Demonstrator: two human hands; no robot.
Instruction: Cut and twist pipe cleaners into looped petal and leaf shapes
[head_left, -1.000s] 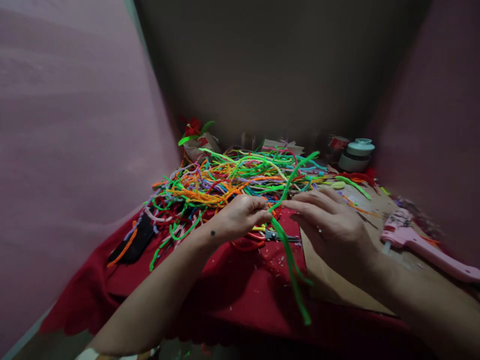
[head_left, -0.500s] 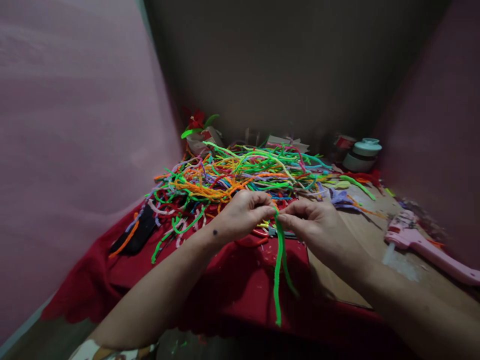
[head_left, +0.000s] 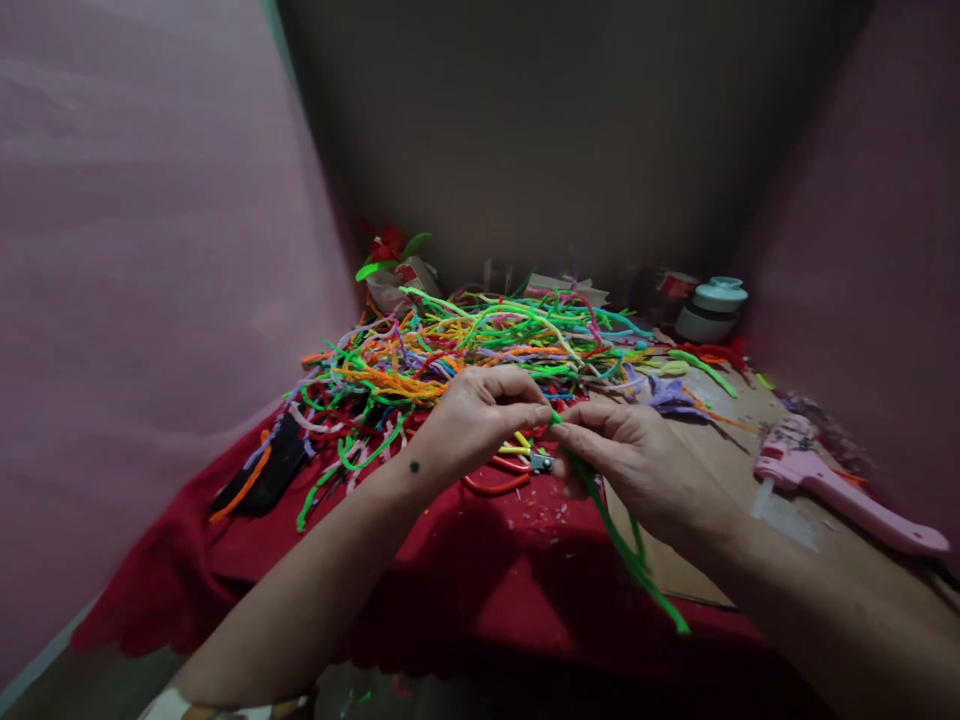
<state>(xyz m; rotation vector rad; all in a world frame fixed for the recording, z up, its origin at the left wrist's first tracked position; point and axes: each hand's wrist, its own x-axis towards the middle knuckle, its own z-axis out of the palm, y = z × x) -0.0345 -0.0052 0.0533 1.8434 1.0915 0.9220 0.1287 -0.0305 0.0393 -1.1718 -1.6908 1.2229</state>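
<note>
- Pinching the green pipe cleaner (head_left: 628, 548) at its upper end, the left hand (head_left: 480, 420) and right hand (head_left: 637, 465) meet fingertip to fingertip above the red cloth (head_left: 495, 590). Two strands trail down to the right.
- Risk, as judged: the thin stem could slip from so small a pinch, its cut wire tip could prick a finger, or a hand could knock the red-handled cutters (head_left: 504, 478) just below.
- Materials: fuzzy, bendable chenille stems in a tangled pile (head_left: 465, 350); matte cloth; a hard pink glue gun (head_left: 840, 490) on the brown surface (head_left: 739, 450).
</note>
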